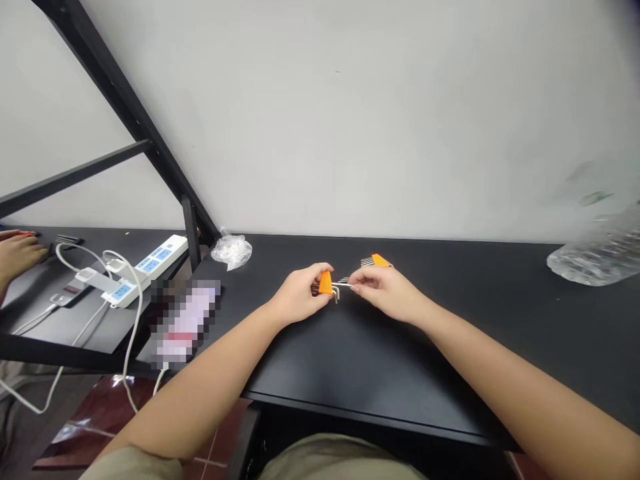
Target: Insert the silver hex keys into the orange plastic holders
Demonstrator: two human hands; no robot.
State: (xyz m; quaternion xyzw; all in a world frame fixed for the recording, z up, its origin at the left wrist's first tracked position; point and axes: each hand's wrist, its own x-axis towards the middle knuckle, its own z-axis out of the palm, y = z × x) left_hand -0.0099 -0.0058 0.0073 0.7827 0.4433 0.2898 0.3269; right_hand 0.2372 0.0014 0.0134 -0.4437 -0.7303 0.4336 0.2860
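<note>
My left hand (303, 293) is closed around an orange hex key holder (325, 283), with bent metal keys sticking out of its right side. Between the fingertips of my right hand (377, 285) is a thin silver hex key (343, 285), pointing left toward that holder. Whether its tip sits inside the holder I cannot tell. Just behind my right hand lies a second orange piece (381, 260) with a row of thin metal shafts on its left; my fingers hide part of it.
Crumpled clear plastic (232, 251) lies at the back left of the black table (320, 373). A blurred-out phone (187, 323) with a cable is left of my arm. A power strip (150, 267) stands beyond the black frame, near another person's hand (20, 257). Clear plastic packaging (595, 257) is at right.
</note>
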